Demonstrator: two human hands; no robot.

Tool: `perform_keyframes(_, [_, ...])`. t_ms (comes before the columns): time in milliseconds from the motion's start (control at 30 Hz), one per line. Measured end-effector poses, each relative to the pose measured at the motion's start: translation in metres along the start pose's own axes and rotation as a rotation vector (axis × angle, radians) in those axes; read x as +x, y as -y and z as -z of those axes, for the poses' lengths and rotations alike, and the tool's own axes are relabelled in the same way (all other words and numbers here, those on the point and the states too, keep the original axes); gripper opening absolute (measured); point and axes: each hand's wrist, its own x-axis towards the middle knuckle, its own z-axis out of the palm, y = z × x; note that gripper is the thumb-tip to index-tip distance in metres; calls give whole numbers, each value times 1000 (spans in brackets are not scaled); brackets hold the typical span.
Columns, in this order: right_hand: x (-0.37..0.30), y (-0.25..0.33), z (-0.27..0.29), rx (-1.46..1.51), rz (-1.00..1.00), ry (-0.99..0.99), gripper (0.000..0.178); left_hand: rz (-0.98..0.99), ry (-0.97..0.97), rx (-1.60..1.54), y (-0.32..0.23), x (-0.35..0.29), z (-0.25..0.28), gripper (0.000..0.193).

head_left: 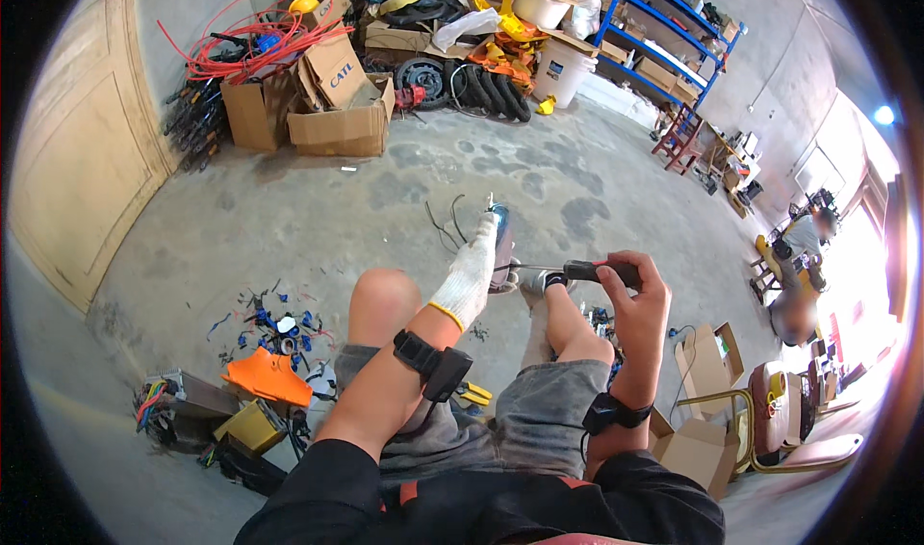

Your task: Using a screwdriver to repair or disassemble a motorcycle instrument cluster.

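My left hand (470,273), in a white knit glove with a yellow cuff edge, is closed round a dark, elongated part (503,241) with a bluish top end. Thin black wires (442,225) stick out beside it to the left. In my bare right hand (638,299) is a screwdriver (582,271) with a black and red handle, its shaft lying level and pointing left. The shaft's tip meets or passes behind the lower part of the dark piece; I cannot tell which. Both hands are above the floor, in front of my knees.
On the left floor lie small blue and black scraps (279,325), an orange plastic cover (269,376) and a metal box with coloured wires (183,405). Cartons (337,121), tyres (486,90) and a white bucket (561,71) stand far off. A chair (770,420) and people sit at right.
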Motion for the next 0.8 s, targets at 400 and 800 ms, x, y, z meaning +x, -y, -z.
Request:
perform_keyframes(400, [-9, 10, -1, -94, 393, 229, 51, 50, 1, -61, -5, -7, -4, 71])
perform_keyframes(800, [-2, 5, -11, -277, 11, 62, 29, -3, -16, -61, -6, 1, 6, 71])
